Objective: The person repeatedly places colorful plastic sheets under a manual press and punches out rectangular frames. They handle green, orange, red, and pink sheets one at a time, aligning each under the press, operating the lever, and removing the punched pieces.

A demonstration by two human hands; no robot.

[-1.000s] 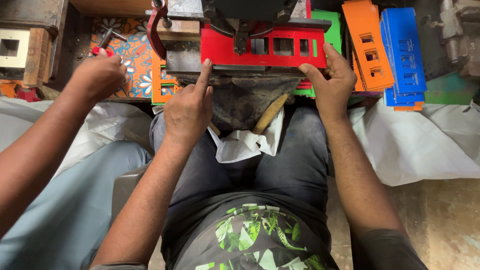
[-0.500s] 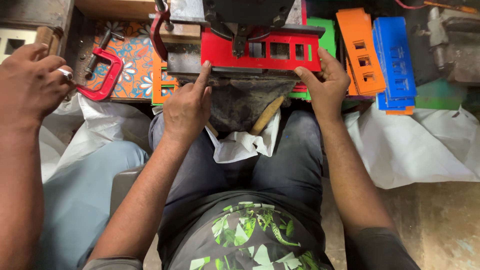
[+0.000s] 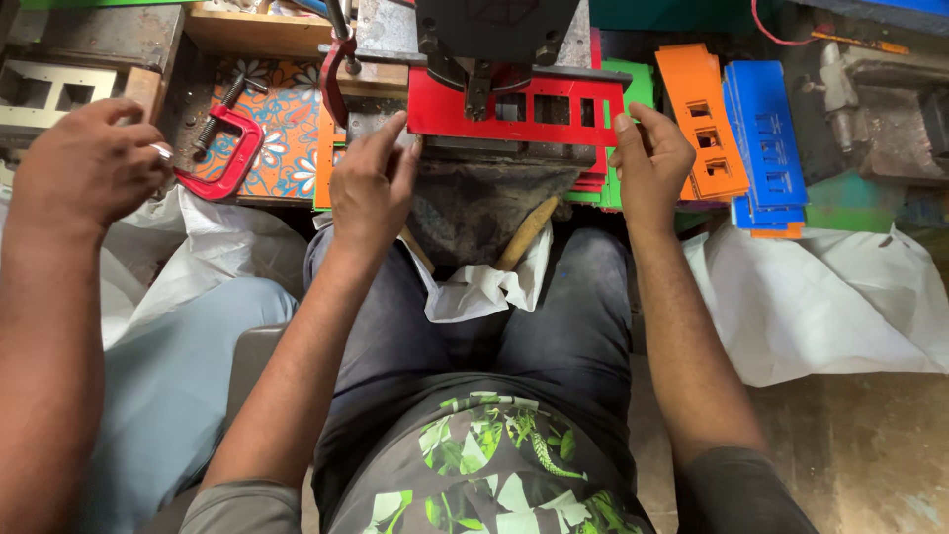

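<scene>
A red plastic plate [image 3: 563,111] with several rectangular cut-outs lies across the bed of a dark metal press [image 3: 494,30], right under its punch. My left hand [image 3: 368,188] pinches the plate's left end, index finger stretched up along the edge. At the plate's right end, my right hand [image 3: 650,163] grips it with the thumb on the edge and the fingers curled. I sit with my knees under the press.
Orange plates [image 3: 704,119] and blue plates [image 3: 766,138] are stacked to the right, with green ones [image 3: 633,89] behind. At the left, another person's hand [image 3: 84,168] holds a red C-clamp [image 3: 232,158]. White sheeting [image 3: 820,297] covers the right side.
The other person's hand has drawn back to the left, pulling the red C-clamp with it. My two hands have stayed at the ends of the red plate.
</scene>
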